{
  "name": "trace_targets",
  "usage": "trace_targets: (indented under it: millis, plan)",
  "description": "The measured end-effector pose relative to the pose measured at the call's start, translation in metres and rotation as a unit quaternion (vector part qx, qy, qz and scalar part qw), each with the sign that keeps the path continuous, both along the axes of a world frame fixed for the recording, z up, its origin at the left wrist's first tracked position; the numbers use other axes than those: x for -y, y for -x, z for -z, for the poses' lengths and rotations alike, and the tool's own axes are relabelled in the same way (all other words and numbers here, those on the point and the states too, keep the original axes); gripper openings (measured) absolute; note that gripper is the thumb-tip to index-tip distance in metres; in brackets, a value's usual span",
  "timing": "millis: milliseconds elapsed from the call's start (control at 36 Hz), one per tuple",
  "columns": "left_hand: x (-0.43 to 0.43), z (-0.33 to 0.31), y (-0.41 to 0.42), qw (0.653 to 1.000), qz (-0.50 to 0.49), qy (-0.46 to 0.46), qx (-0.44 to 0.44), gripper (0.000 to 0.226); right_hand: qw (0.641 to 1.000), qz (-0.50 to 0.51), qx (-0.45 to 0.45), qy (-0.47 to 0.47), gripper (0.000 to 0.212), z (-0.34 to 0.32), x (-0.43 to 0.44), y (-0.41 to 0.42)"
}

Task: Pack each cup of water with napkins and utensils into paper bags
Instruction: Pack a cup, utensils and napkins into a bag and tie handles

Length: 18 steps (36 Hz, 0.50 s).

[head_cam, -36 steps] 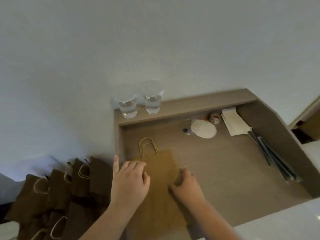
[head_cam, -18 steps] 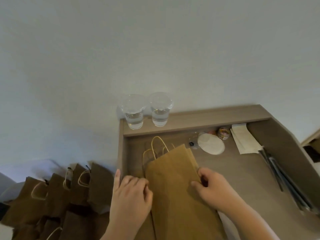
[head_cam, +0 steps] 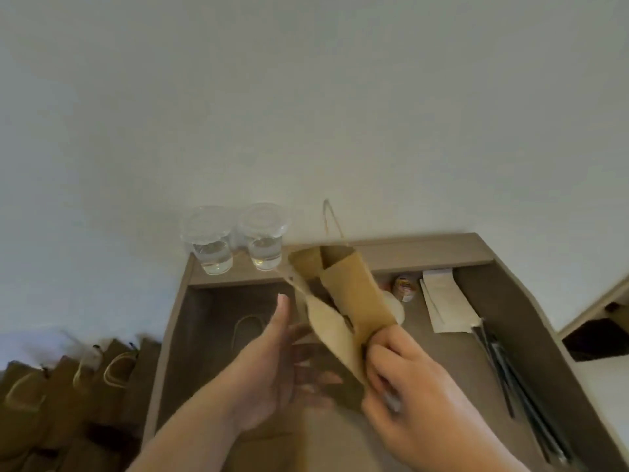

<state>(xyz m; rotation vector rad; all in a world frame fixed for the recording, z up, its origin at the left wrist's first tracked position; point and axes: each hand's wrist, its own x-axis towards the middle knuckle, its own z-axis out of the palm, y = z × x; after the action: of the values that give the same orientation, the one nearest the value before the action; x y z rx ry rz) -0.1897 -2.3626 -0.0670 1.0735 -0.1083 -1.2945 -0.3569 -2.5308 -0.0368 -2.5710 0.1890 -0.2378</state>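
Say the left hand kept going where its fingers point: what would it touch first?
Probably the paper bag gripped by the right hand; the left hand sits close, depth unclear.

Left hand [head_cam: 272, 376] open, palm turned rightward, fingers straight and spread, thumb pointing up; forearm enters from lower left. Right hand [head_cam: 401, 379] curled and blurred, fingers and thumb pinching the lower end of the bag [head_cam: 350, 291]; forearm enters from lower right. Hands close, not touching.
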Motion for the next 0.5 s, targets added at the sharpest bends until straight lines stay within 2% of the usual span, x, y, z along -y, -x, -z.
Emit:
trace_targets:
  millis: [83, 139, 250, 278, 389, 444, 500]
  plan:
    - [0.016, -0.019, 0.013, 0.996, -0.013, 0.073, -0.046, 0.109, 0.997, -0.059, 0.034, 0.024, 0.03, 0.013, 0.019, 0.004]
    - [0.025, -0.026, 0.024, 0.995, -0.034, 0.083, -0.05, 0.106, 0.995, -0.082, 0.053, 0.027, 0.027, 0.02, 0.034, 0.007]
    - [0.06, -0.039, 0.034, 0.996, -0.066, -0.031, 0.047, 0.05, 0.988, -0.128, 0.067, 0.05, 0.026, 0.026, 0.071, 0.02]
    - [0.064, -0.037, 0.038, 0.993, -0.073, -0.06, 0.077, 0.045, 0.986, -0.139, 0.067, 0.059, 0.026, 0.026, 0.08, 0.024]
    - [0.078, -0.031, 0.056, 0.985, -0.132, -0.099, 0.04, 0.052, 0.978, -0.191, -0.024, 0.079, 0.012, 0.024, 0.106, 0.039]
    - [0.083, -0.025, 0.071, 0.982, -0.143, -0.122, 0.029, 0.048, 0.971, -0.215, -0.098, 0.034, 0.018, 0.023, 0.111, 0.041]
    - [0.084, -0.024, 0.082, 0.974, -0.17, -0.136, 0.059, 0.04, 0.947, -0.292, -0.105, -0.085, 0.02, 0.026, 0.12, 0.062]
